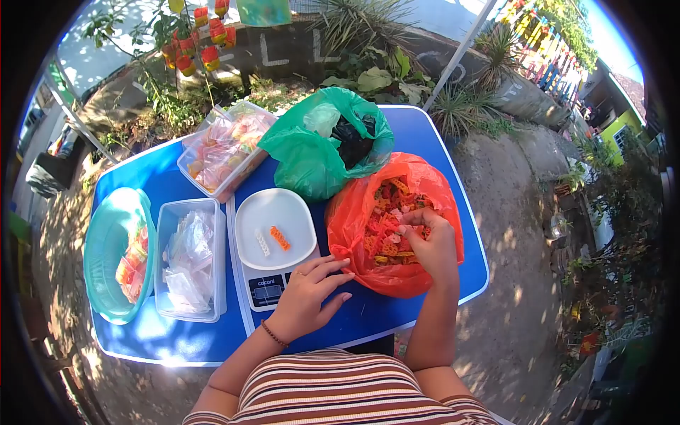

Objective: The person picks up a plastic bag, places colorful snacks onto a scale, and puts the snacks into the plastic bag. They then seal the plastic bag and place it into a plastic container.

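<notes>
My right hand (433,244) reaches into an orange-red plastic bag (386,278) full of small crinkled pieces (392,244) in red, orange, pink and yellow. Its thumb and fingers are pinched together over the pieces; what they hold is too small to make out. My left hand (309,296) has its fingers stretched out, their tips at the bag's left edge. Beside it stands a digital kitchen scale (266,289) with a white plate (276,204) on top. On that plate lie one orange crinkled piece (279,238) and one whitish piece (263,241).
A green plastic bag (304,166) with black plastic inside is behind the scale. To the left are a box of filled packets (227,152), a box of clear bags (190,258) and a teal basket (99,258) holding a packet. All stand on a blue folding table (418,131).
</notes>
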`<state>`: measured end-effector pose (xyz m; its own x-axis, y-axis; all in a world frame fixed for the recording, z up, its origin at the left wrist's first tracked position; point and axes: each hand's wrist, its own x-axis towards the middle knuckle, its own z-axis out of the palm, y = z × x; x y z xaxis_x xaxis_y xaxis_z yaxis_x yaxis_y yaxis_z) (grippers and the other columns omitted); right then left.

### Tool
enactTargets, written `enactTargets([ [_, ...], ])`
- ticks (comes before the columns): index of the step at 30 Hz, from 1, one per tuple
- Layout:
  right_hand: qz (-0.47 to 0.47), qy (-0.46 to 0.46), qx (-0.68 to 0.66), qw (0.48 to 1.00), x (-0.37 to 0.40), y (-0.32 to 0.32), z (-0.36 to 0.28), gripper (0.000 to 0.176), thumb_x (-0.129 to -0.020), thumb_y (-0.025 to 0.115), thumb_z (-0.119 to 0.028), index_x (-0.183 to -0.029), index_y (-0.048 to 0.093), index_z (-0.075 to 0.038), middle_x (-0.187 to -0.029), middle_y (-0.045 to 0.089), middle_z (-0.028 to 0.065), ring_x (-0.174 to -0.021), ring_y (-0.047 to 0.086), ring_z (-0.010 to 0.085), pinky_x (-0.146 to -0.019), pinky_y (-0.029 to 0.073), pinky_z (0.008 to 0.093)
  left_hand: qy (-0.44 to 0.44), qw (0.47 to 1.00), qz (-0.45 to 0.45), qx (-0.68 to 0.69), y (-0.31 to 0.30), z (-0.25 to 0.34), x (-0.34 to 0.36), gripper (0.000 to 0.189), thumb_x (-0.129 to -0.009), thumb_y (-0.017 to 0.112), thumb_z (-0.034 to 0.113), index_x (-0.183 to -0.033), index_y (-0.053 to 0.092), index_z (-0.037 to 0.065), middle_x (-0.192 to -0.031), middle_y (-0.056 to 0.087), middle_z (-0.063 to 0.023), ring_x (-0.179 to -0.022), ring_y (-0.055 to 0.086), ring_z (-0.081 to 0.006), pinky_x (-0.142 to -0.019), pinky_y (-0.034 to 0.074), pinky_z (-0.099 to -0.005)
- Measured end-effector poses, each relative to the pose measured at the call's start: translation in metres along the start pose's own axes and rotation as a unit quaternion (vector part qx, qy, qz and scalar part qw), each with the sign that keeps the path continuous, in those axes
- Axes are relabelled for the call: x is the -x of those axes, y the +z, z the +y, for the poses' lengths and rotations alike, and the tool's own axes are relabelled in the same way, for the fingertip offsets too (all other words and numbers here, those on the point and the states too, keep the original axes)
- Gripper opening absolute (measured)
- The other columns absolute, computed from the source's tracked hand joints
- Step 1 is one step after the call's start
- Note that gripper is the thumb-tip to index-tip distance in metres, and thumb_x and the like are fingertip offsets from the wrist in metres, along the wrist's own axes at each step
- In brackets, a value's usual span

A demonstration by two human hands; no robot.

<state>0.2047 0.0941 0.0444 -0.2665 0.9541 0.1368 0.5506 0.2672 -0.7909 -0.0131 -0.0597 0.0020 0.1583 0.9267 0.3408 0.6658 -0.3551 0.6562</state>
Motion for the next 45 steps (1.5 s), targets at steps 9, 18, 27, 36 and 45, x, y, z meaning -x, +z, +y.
enactTargets([
  [9, 0.01, -0.008, 0.306, 0.952, -0.056, 0.02, 0.057, 0.024, -0.091, 0.062, -0.012, -0.111, 0.067, 0.0, -0.103, 0.07, 0.0253, -0.096, 0.067, 0.0458, -0.081, 0.054, 0.0527, 0.004, 1.0, 0.004, -0.003, -0.001, 0.002, 0.002, 0.036, -0.085, 0.079, 0.018, -0.119, 0.071, 0.012, -0.136, 0.065, -0.0072, -0.129, 0.057, -0.0322, -0.108, 0.043, -0.0452],
  [18, -0.011, -0.107, 0.267, 0.958, -0.047, 0.034, 0.036, 0.024, -0.087, 0.072, -0.016, -0.107, 0.069, -0.003, -0.104, 0.072, 0.0173, -0.094, 0.069, 0.0394, -0.085, 0.055, 0.0475, -0.002, 1.0, 0.009, 0.002, -0.005, -0.002, 0.006, 0.035, -0.086, 0.079, 0.018, -0.12, 0.071, 0.011, -0.137, 0.064, -0.0076, -0.13, 0.056, -0.0323, -0.109, 0.042, -0.0455],
  [27, -0.055, -0.046, 0.085, 0.994, 0.002, -0.002, -0.006, 0.023, -0.086, 0.079, -0.009, -0.101, 0.071, 0.007, -0.095, 0.072, 0.0167, -0.09, 0.069, 0.0242, -0.08, 0.053, 0.0343, -0.007, 1.0, 0.0, 0.006, -0.004, -0.003, 0.007, 0.035, -0.086, 0.079, 0.017, -0.12, 0.071, 0.011, -0.136, 0.064, -0.0076, -0.131, 0.056, -0.0316, -0.109, 0.042, -0.0452],
  [36, -0.151, -0.207, -0.099, 0.962, 0.019, 0.025, -0.057, 0.011, -0.086, 0.077, -0.006, -0.095, 0.072, 0.0, -0.09, 0.066, 0.0149, -0.09, 0.068, 0.0265, -0.083, 0.055, 0.0385, -0.06, 0.995, 0.081, -0.025, -0.022, -0.003, 0.017, 0.036, -0.084, 0.079, 0.015, -0.118, 0.072, 0.01, -0.13, 0.068, -0.0075, -0.124, 0.06, -0.0308, -0.106, 0.043, -0.0434],
  [45, -0.143, -0.296, 0.005, 0.944, 0.017, 0.16, -0.059, 0.012, -0.085, 0.074, -0.006, -0.093, 0.07, 0.003, -0.093, 0.067, 0.016, -0.089, 0.064, 0.0357, -0.082, 0.052, 0.0441, -0.168, 0.953, 0.228, -0.108, -0.059, -0.027, 0.047, 0.028, -0.084, 0.076, 0.014, -0.111, 0.072, 0.004, -0.119, 0.071, -0.0117, -0.114, 0.064, -0.0319, -0.1, 0.046, -0.0423],
])
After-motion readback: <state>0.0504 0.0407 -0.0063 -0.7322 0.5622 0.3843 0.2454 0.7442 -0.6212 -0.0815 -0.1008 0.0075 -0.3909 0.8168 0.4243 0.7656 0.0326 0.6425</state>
